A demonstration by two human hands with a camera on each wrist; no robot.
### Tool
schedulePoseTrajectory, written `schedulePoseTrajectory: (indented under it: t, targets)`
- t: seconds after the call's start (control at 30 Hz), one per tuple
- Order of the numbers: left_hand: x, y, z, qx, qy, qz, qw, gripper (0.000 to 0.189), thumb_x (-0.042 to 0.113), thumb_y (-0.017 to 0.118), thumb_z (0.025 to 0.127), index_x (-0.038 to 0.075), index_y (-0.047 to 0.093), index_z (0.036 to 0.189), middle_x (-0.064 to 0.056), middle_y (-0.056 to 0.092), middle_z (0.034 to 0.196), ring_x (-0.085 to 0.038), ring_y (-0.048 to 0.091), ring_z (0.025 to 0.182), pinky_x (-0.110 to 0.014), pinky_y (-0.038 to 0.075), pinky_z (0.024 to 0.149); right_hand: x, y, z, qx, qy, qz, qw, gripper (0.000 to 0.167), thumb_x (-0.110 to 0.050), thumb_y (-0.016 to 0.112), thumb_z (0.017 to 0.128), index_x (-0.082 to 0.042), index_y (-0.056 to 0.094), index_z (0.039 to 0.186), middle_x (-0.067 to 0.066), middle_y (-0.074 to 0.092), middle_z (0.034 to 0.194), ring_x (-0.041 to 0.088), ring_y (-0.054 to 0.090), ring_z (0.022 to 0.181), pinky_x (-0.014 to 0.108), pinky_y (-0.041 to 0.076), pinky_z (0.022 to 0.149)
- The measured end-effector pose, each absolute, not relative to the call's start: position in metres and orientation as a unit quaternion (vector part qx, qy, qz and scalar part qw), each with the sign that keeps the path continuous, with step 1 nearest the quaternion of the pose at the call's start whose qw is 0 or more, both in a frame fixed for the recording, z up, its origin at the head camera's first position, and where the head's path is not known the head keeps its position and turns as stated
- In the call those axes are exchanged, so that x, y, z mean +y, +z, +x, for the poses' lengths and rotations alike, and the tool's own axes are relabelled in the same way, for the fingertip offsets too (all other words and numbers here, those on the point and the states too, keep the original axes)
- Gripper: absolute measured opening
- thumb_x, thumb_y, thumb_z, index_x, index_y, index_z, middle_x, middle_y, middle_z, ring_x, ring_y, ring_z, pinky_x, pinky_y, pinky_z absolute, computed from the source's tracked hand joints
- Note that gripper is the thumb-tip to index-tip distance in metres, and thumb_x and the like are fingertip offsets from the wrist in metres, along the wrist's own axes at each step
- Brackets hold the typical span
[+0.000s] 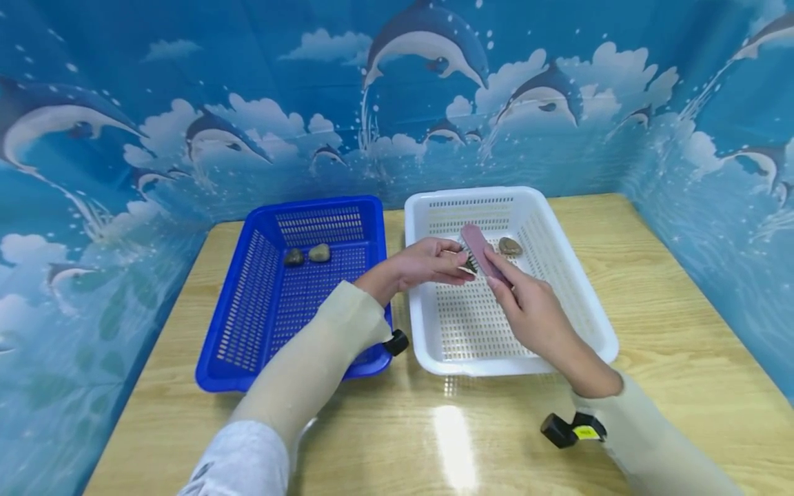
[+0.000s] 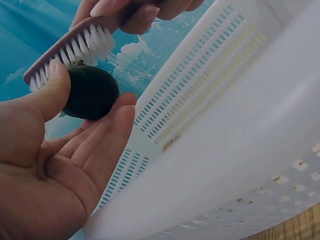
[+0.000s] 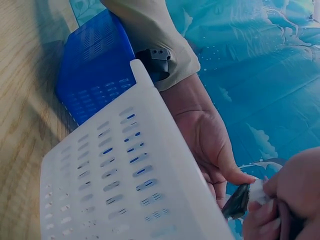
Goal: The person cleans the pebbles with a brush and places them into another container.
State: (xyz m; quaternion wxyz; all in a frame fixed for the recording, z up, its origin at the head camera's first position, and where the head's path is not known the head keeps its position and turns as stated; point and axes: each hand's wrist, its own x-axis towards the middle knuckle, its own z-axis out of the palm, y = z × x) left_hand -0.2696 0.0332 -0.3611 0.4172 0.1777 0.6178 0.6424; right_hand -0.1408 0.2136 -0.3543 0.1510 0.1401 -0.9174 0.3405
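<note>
Over the white basket (image 1: 583,303), my left hand (image 1: 428,265) holds a dark stone (image 2: 92,92) between thumb and fingers. My right hand (image 1: 536,317) grips a pinkish scrubbing brush (image 1: 476,248) by its back. In the left wrist view the brush's white bristles (image 2: 95,42) lie against the top of the stone, close to my left thumb. Most of the stone is hidden by the fingers in the head view. A brown stone (image 1: 510,246) lies in the white basket, just beyond the brush.
To the left stands a blue basket (image 1: 214,382) with a dark stone (image 1: 294,257) and a lighter stone (image 1: 319,253) inside. Both baskets rest on a wooden table (image 1: 670,275). A blue dolphin-print sheet (image 1: 397,165) hangs behind and at the sides.
</note>
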Motion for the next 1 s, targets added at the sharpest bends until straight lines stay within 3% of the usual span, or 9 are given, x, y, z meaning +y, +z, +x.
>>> schedulePoseTrajectory:
  t: [0.27, 0.53, 0.73, 0.87, 1.0]
  targets:
    - [0.0319, -0.3581, -0.2704, 0.622, 0.638, 0.196, 0.409, 0.048, 0.007, 0.048, 0.102, -0.006, 0.033, 0.147, -0.032, 0.05, 0.134, -0.04, 0.055, 0.12, -0.037, 0.054, 0.096, 0.2122, -0.353, -0.1459, -0.93, 0.323, 0.113, 0.133, 0.043, -0.017, 0.046, 0.104, -0.009, 0.043, 0.147, 0.003, 0.047, 0.064, 0.012, 0.039, 0.049, 0.027, 0.039, 0.045]
    - [0.0309, -0.3561, -0.2686, 0.613, 0.642, 0.212, 0.409, 0.045, 0.006, 0.043, 0.104, -0.004, 0.034, 0.147, -0.03, 0.048, 0.138, -0.042, 0.05, 0.125, -0.043, 0.046, 0.105, 0.2122, -0.3542, -0.1443, -0.932, 0.323, 0.098, 0.137, 0.043, -0.018, 0.046, 0.104, -0.01, 0.044, 0.146, 0.003, 0.044, 0.062, 0.011, 0.038, 0.048, 0.027, 0.039, 0.047]
    - [0.0319, -0.358, -0.2685, 0.613, 0.647, 0.197, 0.409, 0.045, 0.009, 0.042, 0.105, -0.002, 0.035, 0.147, -0.026, 0.048, 0.141, -0.04, 0.05, 0.126, -0.039, 0.049, 0.102, 0.2139, -0.3587, -0.1412, -0.93, 0.321, 0.105, 0.144, 0.043, -0.018, 0.047, 0.104, -0.009, 0.043, 0.146, 0.002, 0.045, 0.062, 0.011, 0.038, 0.047, 0.026, 0.039, 0.046]
    - [0.0328, -0.3595, -0.269, 0.619, 0.648, 0.182, 0.404, 0.044, 0.011, 0.043, 0.104, -0.001, 0.038, 0.147, -0.024, 0.049, 0.14, -0.038, 0.051, 0.125, -0.037, 0.051, 0.1, 0.2134, -0.3611, -0.1383, -0.926, 0.33, 0.112, 0.146, 0.044, -0.017, 0.047, 0.104, -0.01, 0.042, 0.147, 0.005, 0.052, 0.068, 0.011, 0.04, 0.049, 0.026, 0.041, 0.047]
    - [0.0322, -0.3598, -0.2691, 0.623, 0.65, 0.178, 0.398, 0.044, 0.01, 0.045, 0.104, -0.001, 0.039, 0.146, -0.025, 0.05, 0.138, -0.039, 0.052, 0.124, -0.043, 0.047, 0.104, 0.2106, -0.3615, -0.1366, -0.919, 0.337, 0.127, 0.159, 0.044, -0.014, 0.049, 0.103, -0.009, 0.043, 0.146, 0.013, 0.064, 0.085, 0.01, 0.04, 0.05, 0.024, 0.042, 0.048]
